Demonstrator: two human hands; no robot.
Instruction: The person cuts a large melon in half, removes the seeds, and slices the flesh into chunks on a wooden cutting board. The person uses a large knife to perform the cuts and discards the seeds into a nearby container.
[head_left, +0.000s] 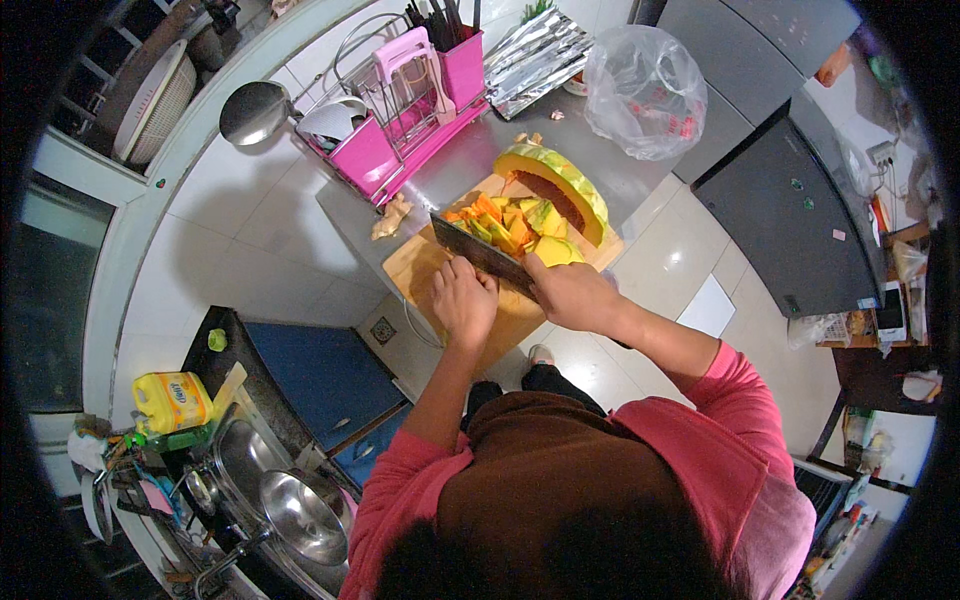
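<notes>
My right hand (571, 292) grips a broad cleaver (484, 256). Its dark blade stands on edge over the wooden cutting board (412, 268), slanting towards the upper left. On the near side of the blade is my left hand (466, 301), its fingers curled close to the steel; whether they hold anything is hidden. Beyond the blade lies a heap of cut pumpkin pieces (514, 229), orange flesh with green-yellow rind. A large curved pumpkin wedge (581, 186) rests at the board's far right, its hollow facing the heap.
Ginger root (391, 217) lies left of the board on the metal table (469, 154). Behind are a pink utensil rack (382, 154), a foil-covered item (536, 64) and a clear plastic bag (645, 94). A sink (244, 446) holding a steel bowl (304, 517) is at lower left.
</notes>
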